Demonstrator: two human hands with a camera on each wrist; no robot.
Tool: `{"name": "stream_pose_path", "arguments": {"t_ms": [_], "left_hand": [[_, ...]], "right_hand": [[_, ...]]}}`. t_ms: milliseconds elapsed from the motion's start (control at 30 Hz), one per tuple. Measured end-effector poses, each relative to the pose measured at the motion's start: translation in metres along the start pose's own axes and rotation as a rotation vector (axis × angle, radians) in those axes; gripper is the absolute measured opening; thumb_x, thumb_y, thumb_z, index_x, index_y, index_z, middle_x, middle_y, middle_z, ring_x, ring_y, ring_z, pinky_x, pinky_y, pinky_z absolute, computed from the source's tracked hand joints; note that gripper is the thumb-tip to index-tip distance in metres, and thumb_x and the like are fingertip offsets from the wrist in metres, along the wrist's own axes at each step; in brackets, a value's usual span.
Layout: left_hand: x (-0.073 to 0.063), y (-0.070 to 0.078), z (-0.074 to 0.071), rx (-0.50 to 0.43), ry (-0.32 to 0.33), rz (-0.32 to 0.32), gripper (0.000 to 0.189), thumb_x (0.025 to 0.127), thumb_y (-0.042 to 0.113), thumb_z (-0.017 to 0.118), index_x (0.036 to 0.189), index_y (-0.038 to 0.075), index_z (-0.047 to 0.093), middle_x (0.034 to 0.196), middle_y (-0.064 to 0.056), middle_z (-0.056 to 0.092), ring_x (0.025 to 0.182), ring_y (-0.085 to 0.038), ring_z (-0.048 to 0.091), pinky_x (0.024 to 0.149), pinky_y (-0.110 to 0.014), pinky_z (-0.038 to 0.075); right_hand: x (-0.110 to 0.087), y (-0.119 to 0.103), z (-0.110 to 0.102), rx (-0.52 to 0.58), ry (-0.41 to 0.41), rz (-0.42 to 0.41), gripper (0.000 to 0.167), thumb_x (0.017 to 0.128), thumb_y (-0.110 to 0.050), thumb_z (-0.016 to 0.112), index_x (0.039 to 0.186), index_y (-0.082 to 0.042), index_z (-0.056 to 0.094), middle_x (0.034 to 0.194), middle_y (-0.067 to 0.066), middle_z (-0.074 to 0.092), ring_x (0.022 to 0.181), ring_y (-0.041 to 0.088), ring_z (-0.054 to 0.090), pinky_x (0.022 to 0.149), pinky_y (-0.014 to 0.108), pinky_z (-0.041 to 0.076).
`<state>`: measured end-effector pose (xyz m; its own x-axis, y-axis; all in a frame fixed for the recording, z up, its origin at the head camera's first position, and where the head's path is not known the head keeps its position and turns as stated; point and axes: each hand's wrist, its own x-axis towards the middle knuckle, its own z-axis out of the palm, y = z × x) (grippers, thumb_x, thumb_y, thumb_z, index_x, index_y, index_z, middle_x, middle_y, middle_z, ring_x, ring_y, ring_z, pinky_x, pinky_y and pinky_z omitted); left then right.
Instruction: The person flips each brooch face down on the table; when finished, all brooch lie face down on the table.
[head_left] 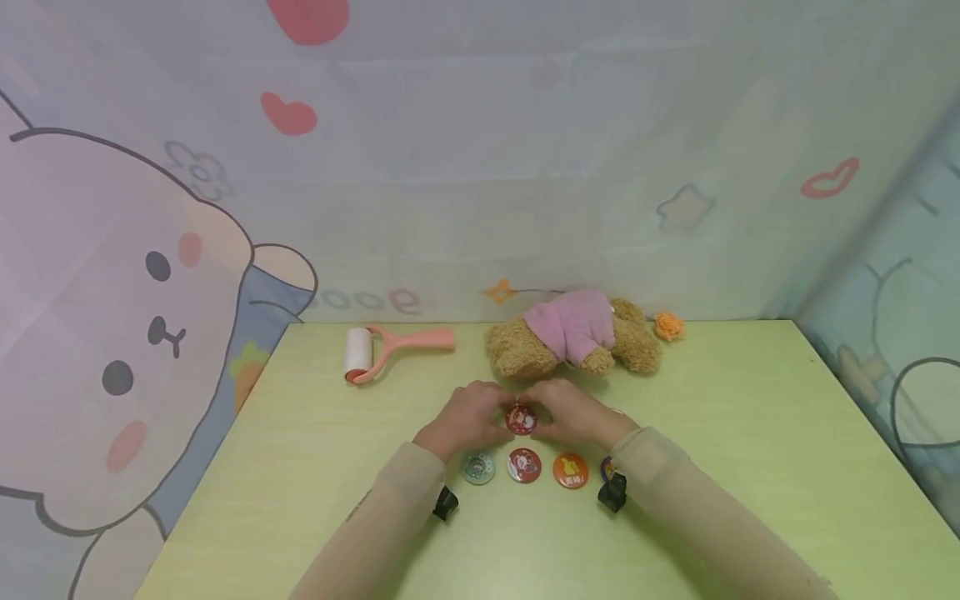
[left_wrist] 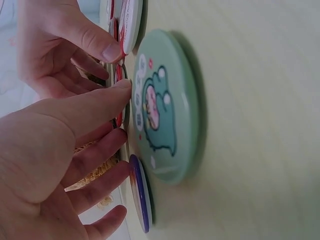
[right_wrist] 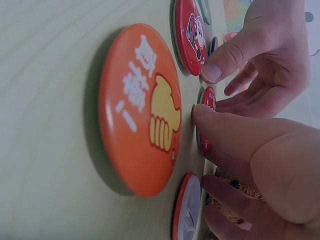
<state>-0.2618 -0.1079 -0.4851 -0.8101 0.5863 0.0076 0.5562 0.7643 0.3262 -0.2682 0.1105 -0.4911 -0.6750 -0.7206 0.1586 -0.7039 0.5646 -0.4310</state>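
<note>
Both hands meet over a small red round badge [head_left: 521, 420] lying at the middle of the table. The left hand [head_left: 471, 417] holds its left edge between thumb and forefinger; the right hand [head_left: 573, 412] holds the right edge the same way. Nearer the body lie a green badge [left_wrist: 162, 107] with a cartoon dinosaur, a second red badge [head_left: 524, 465], and an orange badge [right_wrist: 142, 110] with a yellow thumbs-up. A purple-rimmed badge [left_wrist: 140, 194] sits close to the left fingertips. Near the right fingers rests a badge with its pale back [right_wrist: 188, 210] showing.
Behind the hands a teddy bear [head_left: 577, 333] in a pink top lies on its side. A lint roller [head_left: 408, 341] with a pink handle is at the back left, an orange flower-like piece [head_left: 668, 326] at the back right. Another purple badge [head_left: 607, 468] is partly hidden by the right wrist.
</note>
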Motion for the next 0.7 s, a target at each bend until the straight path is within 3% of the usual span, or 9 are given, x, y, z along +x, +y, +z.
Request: {"name": "stream_pose_path", "arguments": {"t_ms": [700], "left_hand": [[0.003,0.0009,0.0047,0.017,0.029,-0.01,0.037,0.087,0.031,0.087,0.119,0.019,0.075,0.11,0.002,0.077,0.104,-0.022,0.071,0.089,-0.049,0.057]], "right_hand": [[0.0005,0.0025,0.0036,-0.039,0.008,-0.016,0.036,0.088,-0.012,0.085,0.121,-0.003,0.074,0.111,0.008,0.076,0.1,0.022,0.07,0.091,0.038,0.057]]}}
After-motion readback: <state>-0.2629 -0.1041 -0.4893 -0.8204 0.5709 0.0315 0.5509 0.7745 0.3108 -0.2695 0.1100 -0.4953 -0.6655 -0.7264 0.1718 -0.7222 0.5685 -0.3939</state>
